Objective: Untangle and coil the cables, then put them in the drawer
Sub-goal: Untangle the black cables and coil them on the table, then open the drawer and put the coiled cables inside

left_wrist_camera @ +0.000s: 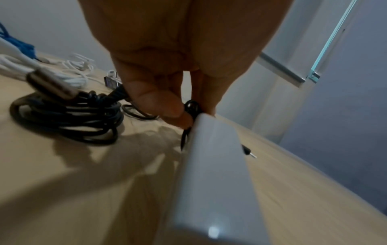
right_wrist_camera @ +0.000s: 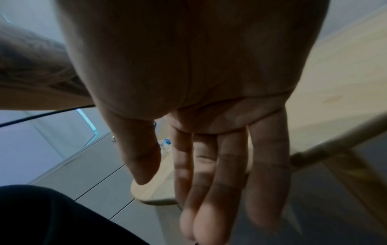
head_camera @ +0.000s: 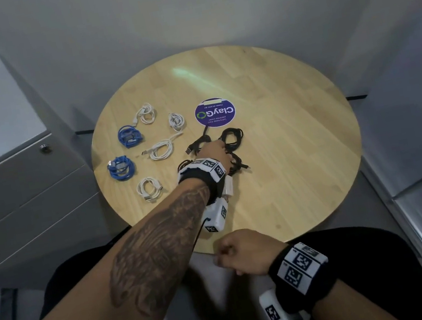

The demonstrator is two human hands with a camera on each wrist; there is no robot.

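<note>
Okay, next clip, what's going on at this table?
A person is sorting cables on a round wooden table. The left hand pinches a strand of the black cables, which look tangled. The right hand holds nothing, near the table's edge. White and blue cables lie coiled to the left, none in the drawer.

Left grip pinched, right grip slack.

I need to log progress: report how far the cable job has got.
Done: two blue coils and four white coils lie wound on the table. In hand: the left hand pinches the tangled black cables; the right hand is empty. Left: coiling the black ones and filling the shut drawer.
</note>
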